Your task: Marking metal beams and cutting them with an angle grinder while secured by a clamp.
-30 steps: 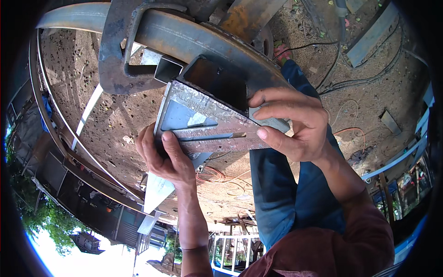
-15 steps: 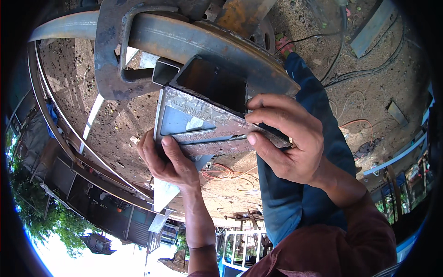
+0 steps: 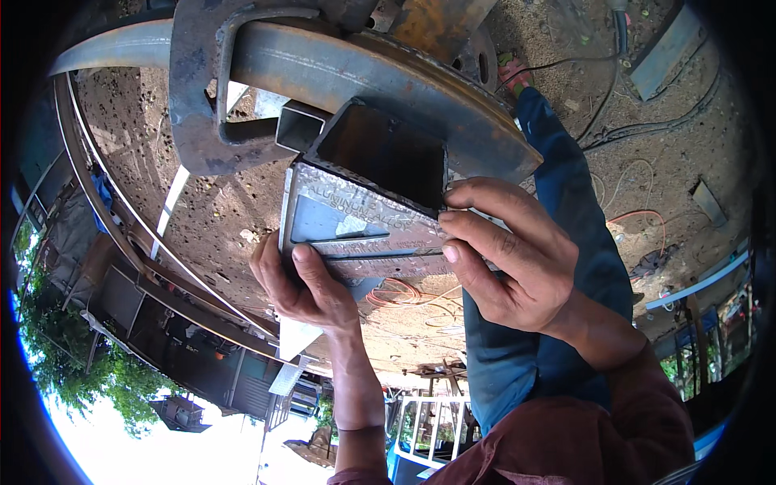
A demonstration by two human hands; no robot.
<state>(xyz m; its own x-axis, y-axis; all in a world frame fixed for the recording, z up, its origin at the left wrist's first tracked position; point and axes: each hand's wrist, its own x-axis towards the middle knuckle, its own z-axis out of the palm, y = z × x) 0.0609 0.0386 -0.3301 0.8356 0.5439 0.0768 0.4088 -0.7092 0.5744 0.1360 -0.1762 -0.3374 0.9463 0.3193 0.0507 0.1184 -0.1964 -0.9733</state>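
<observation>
A worn metal speed square (image 3: 396, 218) lies against the end of a dark square steel tube (image 3: 384, 158), whose hollow mouth faces up toward me. My left hand (image 3: 311, 283) is closed on the square's lower left, thumb on its face and fingers curled behind its edge. At the square's right end, my right hand (image 3: 517, 259) pinches: the thumb presses on the square, while two fingertips rest along its upper edge by the tube's corner. A bluish face shows through the square's triangular cutout. The right hand covers the square's far right corner.
A curved steel beam (image 3: 347, 69) crosses behind the tube, with a C-shaped steel plate (image 3: 194, 105) hooked over it. A smaller square tube (image 3: 299, 128) adjoins the big one. Dark cables (image 3: 647, 129) and orange hose (image 3: 400, 293) lie on dirt ground around my blue-trousered leg (image 3: 558, 194).
The whole view has shifted a little, so the hands, square and beam sit slightly farther right and lower. Both hands keep their hold on the square.
</observation>
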